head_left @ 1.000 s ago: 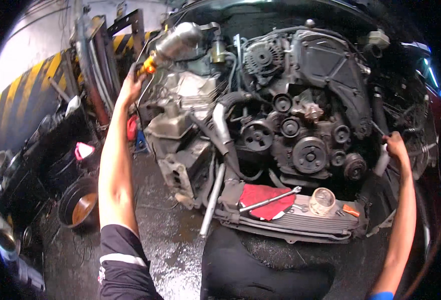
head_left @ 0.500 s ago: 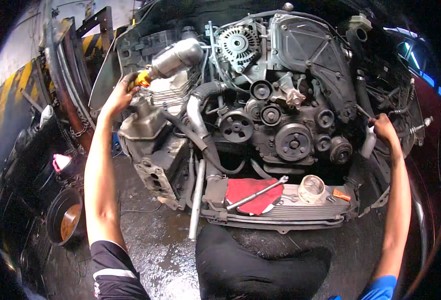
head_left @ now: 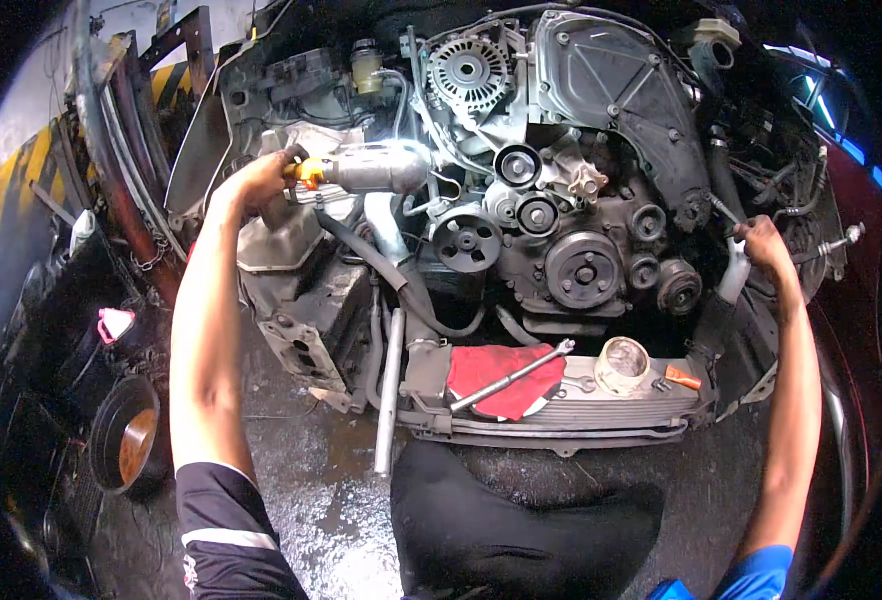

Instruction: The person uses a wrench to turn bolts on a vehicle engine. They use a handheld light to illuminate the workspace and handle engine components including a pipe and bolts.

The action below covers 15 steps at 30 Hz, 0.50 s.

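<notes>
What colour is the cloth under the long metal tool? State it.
The cloth is red, best seen in the head view.

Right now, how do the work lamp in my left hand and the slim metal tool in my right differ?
The work lamp is bulky and rounded; the slim metal tool is a thin bar.
The work lamp has a silver hood and yellow-orange handle; the slim metal tool shows only bare grey.
The work lamp lies nearly level; the slim metal tool slants up leftward.
Both are hand-held.
</notes>
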Each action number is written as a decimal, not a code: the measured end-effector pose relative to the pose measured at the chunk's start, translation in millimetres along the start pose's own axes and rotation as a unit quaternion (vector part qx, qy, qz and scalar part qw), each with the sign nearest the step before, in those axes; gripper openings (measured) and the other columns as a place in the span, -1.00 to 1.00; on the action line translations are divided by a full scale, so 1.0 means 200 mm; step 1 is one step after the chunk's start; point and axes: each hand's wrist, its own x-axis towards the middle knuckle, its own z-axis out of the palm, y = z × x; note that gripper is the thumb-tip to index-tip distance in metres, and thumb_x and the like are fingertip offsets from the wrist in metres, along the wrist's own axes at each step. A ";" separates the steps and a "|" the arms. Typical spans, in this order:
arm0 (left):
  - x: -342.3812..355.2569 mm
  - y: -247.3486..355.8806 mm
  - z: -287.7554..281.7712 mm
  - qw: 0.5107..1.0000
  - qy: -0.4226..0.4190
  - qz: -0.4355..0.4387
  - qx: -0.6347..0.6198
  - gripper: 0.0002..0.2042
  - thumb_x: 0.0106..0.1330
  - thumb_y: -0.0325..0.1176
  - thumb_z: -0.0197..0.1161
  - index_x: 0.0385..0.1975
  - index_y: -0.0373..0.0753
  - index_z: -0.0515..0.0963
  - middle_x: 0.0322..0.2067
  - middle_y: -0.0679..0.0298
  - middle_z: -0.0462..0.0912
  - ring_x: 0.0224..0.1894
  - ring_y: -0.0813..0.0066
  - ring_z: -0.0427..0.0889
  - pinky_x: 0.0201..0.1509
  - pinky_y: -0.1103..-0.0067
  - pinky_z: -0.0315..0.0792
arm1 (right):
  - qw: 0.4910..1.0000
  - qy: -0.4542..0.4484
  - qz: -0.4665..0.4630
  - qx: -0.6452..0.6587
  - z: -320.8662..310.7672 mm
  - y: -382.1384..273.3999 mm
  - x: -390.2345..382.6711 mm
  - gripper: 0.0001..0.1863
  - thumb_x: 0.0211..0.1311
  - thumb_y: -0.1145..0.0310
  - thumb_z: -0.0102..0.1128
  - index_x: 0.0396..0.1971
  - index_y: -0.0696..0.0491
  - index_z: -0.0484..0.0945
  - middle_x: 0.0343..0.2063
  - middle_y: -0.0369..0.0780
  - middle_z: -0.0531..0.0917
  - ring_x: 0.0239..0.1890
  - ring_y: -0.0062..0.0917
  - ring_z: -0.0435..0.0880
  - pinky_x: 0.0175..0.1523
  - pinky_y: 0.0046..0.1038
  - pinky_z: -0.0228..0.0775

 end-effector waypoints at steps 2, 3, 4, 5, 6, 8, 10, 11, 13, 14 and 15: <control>0.02 0.02 0.01 1.000 -0.003 0.006 0.008 -0.53 0.12 -0.41 0.30 0.07 -0.28 0.39 -0.17 -0.09 0.62 -0.08 -0.01 0.60 -0.04 0.27 0.47 | 0.996 0.009 0.068 0.049 0.00 -0.03 0.01 -0.68 0.22 0.25 0.12 -0.44 0.25 0.61 -0.51 0.05 0.65 -0.43 -0.28 0.66 -0.24 -0.31 0.42; 0.05 0.08 0.04 0.999 -0.008 -0.029 0.023 -0.52 0.11 -0.40 0.30 0.07 -0.27 0.39 -0.17 -0.10 0.62 -0.08 0.00 0.61 -0.03 0.28 0.47 | 0.997 0.010 0.071 0.041 -0.02 -0.01 0.01 -0.68 0.22 0.25 0.12 -0.44 0.25 0.61 -0.51 0.05 0.65 -0.43 -0.28 0.66 -0.24 -0.31 0.42; 0.07 0.11 0.04 0.997 -0.012 -0.066 0.042 -0.51 0.10 -0.40 0.31 0.08 -0.27 0.39 -0.17 -0.10 0.62 -0.08 0.01 0.61 -0.03 0.29 0.48 | 0.996 0.009 0.080 0.039 -0.04 0.01 0.02 -0.67 0.23 0.25 0.12 -0.43 0.26 0.60 -0.49 0.06 0.64 -0.41 -0.27 0.66 -0.24 -0.30 0.42; 0.09 0.14 0.05 0.996 -0.022 -0.057 0.059 -0.53 0.10 -0.42 0.28 0.07 -0.27 0.40 -0.17 -0.10 0.62 -0.08 0.03 0.61 -0.03 0.30 0.48 | 0.995 0.009 0.090 0.037 -0.05 0.04 0.02 -0.66 0.24 0.24 0.12 -0.42 0.28 0.60 -0.47 0.07 0.64 -0.38 -0.25 0.67 -0.23 -0.29 0.42; 0.11 0.14 0.04 0.994 -0.037 -0.054 0.084 -0.54 0.09 -0.44 0.25 0.05 -0.26 0.42 -0.16 -0.10 0.62 -0.07 0.05 0.62 -0.03 0.31 0.49 | 0.995 0.008 0.089 0.043 -0.03 0.01 0.02 -0.66 0.24 0.24 0.12 -0.42 0.28 0.60 -0.47 0.07 0.64 -0.38 -0.25 0.67 -0.23 -0.29 0.42; 0.14 0.26 0.10 0.998 -0.043 -0.031 0.034 -0.55 0.07 -0.50 0.21 0.04 -0.25 0.42 -0.15 -0.10 0.61 -0.07 0.04 0.61 -0.05 0.31 0.47 | 0.996 0.032 0.084 0.003 -0.04 -0.05 -0.02 -0.62 0.24 0.21 0.13 -0.39 0.32 0.56 -0.42 0.12 0.62 -0.28 -0.16 0.67 -0.19 -0.26 0.41; 0.15 0.25 0.13 0.998 -0.018 -0.043 0.045 -0.54 0.06 -0.56 0.18 0.05 -0.21 0.43 -0.14 -0.05 0.62 -0.06 0.08 0.61 -0.05 0.30 0.46 | 0.995 0.020 0.101 0.013 -0.05 -0.07 -0.01 -0.60 0.24 0.19 0.14 -0.38 0.33 0.54 -0.39 0.14 0.61 -0.24 -0.12 0.65 -0.16 -0.24 0.41; 0.15 0.23 0.13 0.998 -0.021 -0.046 0.042 -0.54 0.07 -0.56 0.17 0.05 -0.21 0.43 -0.13 -0.04 0.63 -0.06 0.09 0.61 -0.04 0.30 0.46 | 0.993 0.005 0.116 0.021 -0.05 -0.09 0.01 -0.57 0.24 0.16 0.16 -0.38 0.34 0.51 -0.37 0.17 0.60 -0.19 -0.07 0.64 -0.13 -0.23 0.40; 0.18 0.27 0.16 0.997 -0.037 -0.058 0.042 -0.56 0.11 -0.56 0.14 0.06 -0.19 0.42 -0.12 -0.03 0.63 -0.04 0.10 0.61 -0.03 0.31 0.47 | 0.992 -0.010 0.125 0.018 -0.07 -0.07 0.02 -0.56 0.23 0.15 0.17 -0.38 0.34 0.51 -0.37 0.18 0.60 -0.18 -0.06 0.63 -0.13 -0.22 0.40; 0.19 0.29 0.18 0.995 -0.050 -0.072 0.050 -0.56 0.13 -0.55 0.13 0.08 -0.17 0.42 -0.12 -0.02 0.63 -0.04 0.11 0.61 -0.03 0.31 0.47 | 0.991 -0.026 0.129 0.020 -0.08 -0.06 0.02 -0.55 0.22 0.13 0.18 -0.38 0.33 0.50 -0.38 0.19 0.59 -0.18 -0.04 0.63 -0.12 -0.22 0.40; 0.20 0.27 0.18 0.996 -0.056 -0.050 0.057 -0.57 0.15 -0.53 0.12 0.08 -0.14 0.41 -0.13 -0.01 0.63 -0.03 0.12 0.61 -0.02 0.31 0.47 | 0.995 -0.034 0.095 -0.008 -0.07 -0.05 0.02 -0.53 0.21 0.11 0.19 -0.38 0.34 0.49 -0.36 0.19 0.58 -0.16 -0.03 0.62 -0.11 -0.22 0.40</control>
